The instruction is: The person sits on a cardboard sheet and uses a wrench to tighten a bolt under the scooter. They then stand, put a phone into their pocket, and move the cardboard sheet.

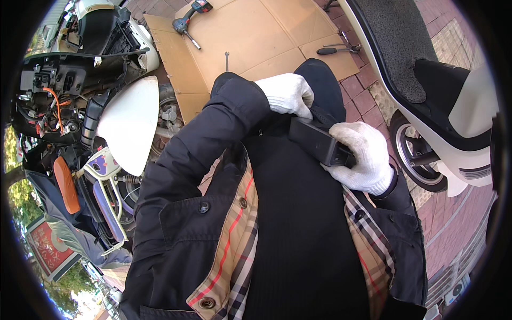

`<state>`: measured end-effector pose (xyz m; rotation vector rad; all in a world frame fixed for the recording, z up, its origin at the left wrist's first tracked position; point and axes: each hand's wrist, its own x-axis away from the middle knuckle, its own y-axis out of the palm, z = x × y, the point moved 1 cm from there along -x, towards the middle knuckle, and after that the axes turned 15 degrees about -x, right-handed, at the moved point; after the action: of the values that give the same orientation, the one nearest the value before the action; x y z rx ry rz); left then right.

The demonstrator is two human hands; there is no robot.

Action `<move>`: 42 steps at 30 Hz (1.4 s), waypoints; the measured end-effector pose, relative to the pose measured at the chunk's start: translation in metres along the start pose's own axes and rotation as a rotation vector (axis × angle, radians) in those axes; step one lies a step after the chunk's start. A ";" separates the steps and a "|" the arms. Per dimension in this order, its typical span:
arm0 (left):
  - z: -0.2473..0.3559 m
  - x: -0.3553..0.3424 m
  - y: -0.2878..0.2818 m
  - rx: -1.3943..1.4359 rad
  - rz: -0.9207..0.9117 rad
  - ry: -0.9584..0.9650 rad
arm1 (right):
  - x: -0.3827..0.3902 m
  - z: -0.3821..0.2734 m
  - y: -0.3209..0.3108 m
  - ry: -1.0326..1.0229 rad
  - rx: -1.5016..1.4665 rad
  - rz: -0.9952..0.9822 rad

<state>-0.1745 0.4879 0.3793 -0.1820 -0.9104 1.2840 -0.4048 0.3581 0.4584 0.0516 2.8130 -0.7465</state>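
Observation:
My right hand (pixel 362 157), in a white glove, grips a black box-shaped device (pixel 314 140) at my waist, over my dark clothing. My left hand (pixel 287 95), also gloved, has its fingers curled on a black strap (pixel 320 116) just above the device. The tips of those fingers are partly hidden. My dark jacket sleeves and plaid lining frame both hands.
A cardboard sheet (pixel 250 29) ahead bears a drill (pixel 184 24), a wrench (pixel 227 58) and a black-handled tool (pixel 328 51). A partly dismantled scooter (pixel 80 133) with exposed wires stands on the left, another scooter (pixel 453 106) on the right, over brick paving (pixel 368 80).

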 end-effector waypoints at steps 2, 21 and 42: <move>0.004 0.002 -0.006 -0.021 0.014 -0.002 | -0.005 -0.003 0.005 0.052 0.059 -0.128; -0.005 0.053 -0.024 0.319 0.162 0.017 | 0.007 0.029 -0.035 0.467 -0.240 0.039; 0.004 0.060 -0.004 0.131 0.101 -0.043 | 0.041 0.048 0.003 0.740 -0.267 0.017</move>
<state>-0.1745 0.5375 0.4125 -0.0991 -0.8588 1.4413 -0.4345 0.3360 0.4069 0.3764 3.5767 -0.3836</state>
